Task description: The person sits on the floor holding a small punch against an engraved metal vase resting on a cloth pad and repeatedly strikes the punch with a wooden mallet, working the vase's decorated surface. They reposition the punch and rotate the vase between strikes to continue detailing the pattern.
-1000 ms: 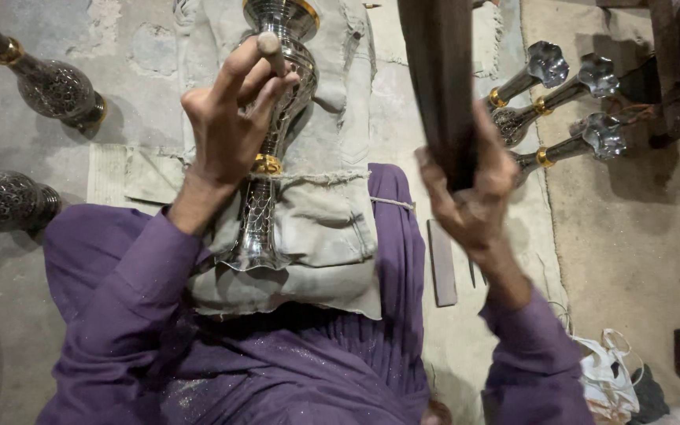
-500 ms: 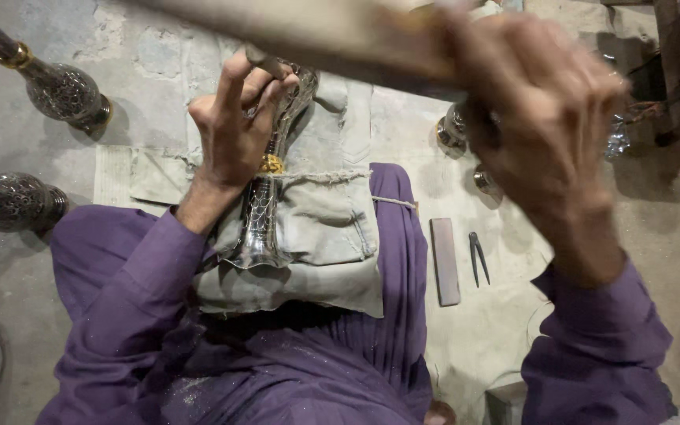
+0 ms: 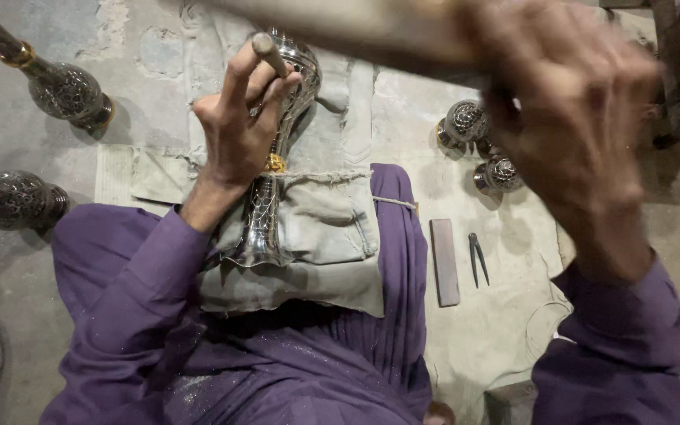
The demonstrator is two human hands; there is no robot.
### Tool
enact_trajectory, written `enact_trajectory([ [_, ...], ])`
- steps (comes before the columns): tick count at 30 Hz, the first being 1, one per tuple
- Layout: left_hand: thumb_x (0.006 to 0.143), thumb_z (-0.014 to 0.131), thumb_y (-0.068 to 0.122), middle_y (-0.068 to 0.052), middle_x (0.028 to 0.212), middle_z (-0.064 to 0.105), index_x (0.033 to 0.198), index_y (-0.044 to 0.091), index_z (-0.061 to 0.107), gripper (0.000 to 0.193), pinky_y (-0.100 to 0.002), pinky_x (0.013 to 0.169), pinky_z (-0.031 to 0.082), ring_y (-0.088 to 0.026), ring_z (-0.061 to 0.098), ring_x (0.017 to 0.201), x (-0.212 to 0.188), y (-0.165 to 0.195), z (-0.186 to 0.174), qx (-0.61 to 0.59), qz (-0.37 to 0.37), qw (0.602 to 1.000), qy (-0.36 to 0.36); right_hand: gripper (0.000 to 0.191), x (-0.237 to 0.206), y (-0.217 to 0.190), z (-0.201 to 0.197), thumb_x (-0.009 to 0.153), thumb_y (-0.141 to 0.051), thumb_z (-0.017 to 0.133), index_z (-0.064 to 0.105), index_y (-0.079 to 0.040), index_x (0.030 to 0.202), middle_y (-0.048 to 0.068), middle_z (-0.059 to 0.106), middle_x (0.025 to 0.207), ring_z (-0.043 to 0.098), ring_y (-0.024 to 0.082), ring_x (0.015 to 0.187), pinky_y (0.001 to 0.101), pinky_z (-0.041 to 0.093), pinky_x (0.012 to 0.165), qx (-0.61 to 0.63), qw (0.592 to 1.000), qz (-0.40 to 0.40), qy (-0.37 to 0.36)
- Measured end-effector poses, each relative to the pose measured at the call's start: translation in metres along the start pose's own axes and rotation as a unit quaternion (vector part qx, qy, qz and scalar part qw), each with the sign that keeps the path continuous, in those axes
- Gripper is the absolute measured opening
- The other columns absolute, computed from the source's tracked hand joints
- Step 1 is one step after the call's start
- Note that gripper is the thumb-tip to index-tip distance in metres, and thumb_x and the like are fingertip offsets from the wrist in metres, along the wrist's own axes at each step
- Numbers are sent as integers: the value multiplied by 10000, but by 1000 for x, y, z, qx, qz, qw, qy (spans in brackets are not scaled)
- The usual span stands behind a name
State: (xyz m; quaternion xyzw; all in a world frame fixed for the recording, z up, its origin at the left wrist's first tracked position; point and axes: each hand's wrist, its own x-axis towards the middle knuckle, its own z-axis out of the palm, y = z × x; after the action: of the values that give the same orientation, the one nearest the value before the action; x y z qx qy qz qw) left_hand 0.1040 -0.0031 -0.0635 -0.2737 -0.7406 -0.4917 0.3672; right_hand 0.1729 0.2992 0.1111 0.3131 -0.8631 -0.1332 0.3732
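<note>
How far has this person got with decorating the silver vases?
Done, by the look of it: two dark patterned vases lie at left. In hand: the left hand sets a punch on the silver vase on the cloth pad; the right hand swings a blurred wooden mallet. Left: several vases beyond.

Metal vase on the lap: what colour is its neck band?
Gold band, head view.

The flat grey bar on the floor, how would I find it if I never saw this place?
Start at the grey cloth pad on the person's purple lap. Just to the right, on the pale floor, lies the flat grey bar. Beside it is a small dark pair of dividers with two thin legs; the bar is the wide, plain rectangular slab.
</note>
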Motion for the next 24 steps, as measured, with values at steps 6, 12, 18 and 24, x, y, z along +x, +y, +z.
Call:
enact_trajectory([
  [6, 1111, 793, 89, -41, 1078, 784, 1482, 136, 443, 512, -243, 713, 629, -104, 791, 911, 0, 2, 0, 9, -2, 1000, 4, 449, 5, -2, -10, 1054, -87, 611, 598, -151, 1498, -2, 578, 873, 527, 130, 744, 307, 440, 675, -28, 1000, 1, -1],
  [12, 1102, 783, 61, -54, 1088, 775, 1526, 107, 445, 544, -239, 779, 646, -107, 789, 958, 4, 7, 1, -7, 1, 1000, 10, 532, 2, -2, -10, 972, -111, 633, 629, -189, 1498, -18, 632, 905, 534, 133, 724, 311, 434, 663, -92, 996, 9, -2],
  [18, 1107, 780, 45, -36, 986, 754, 1471, 117, 459, 490, -243, 783, 645, -99, 791, 944, 4, 9, 2, -15, -14, 1000, 9, 499, -2, 3, -7, 1010, -132, 649, 563, -209, 1496, -41, 593, 920, 519, 107, 757, 287, 420, 696, -119, 992, -29, 3],
  [24, 1108, 778, 55, -50, 1040, 766, 1473, 105, 461, 485, -248, 722, 628, -97, 779, 878, 3, 8, 2, -10, -28, 1000, 1, 431, -2, 2, -7, 1008, -193, 678, 597, -198, 1432, 6, 602, 882, 534, 137, 738, 317, 415, 661, -126, 991, -25, -29],
])
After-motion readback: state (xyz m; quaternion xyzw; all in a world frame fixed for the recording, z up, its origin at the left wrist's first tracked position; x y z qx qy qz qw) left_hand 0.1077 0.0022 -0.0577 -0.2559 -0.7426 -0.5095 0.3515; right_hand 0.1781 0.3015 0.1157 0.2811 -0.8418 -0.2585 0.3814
